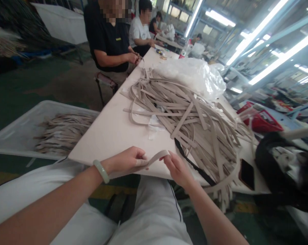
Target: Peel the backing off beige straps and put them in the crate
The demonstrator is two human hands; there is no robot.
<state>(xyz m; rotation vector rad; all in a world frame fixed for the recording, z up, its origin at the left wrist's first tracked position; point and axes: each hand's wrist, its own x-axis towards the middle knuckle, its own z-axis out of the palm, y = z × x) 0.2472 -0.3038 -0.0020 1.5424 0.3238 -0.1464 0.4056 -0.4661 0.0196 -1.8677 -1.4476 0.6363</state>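
Between my two hands runs a flat beige strap (156,157), curved upward over the table's near edge. My left hand (129,160), with a pale green bangle (101,171) at its wrist, pinches one part of the strap. Thumb and fingers of my right hand (176,166) are closed on the strap's other part. Just beyond my hands, a tangled heap of similar beige straps (184,115) covers much of the table (105,136). A black strip (192,163) lies along the heap's near side.
A white bin (13,136) of bundled straps stands on the floor at left. Clear plastic bags (192,75) lie behind the heap. A phone (246,174) and a black bag (284,170) are at right. A co-worker in a black shirt (105,41) sits across the table's left edge.
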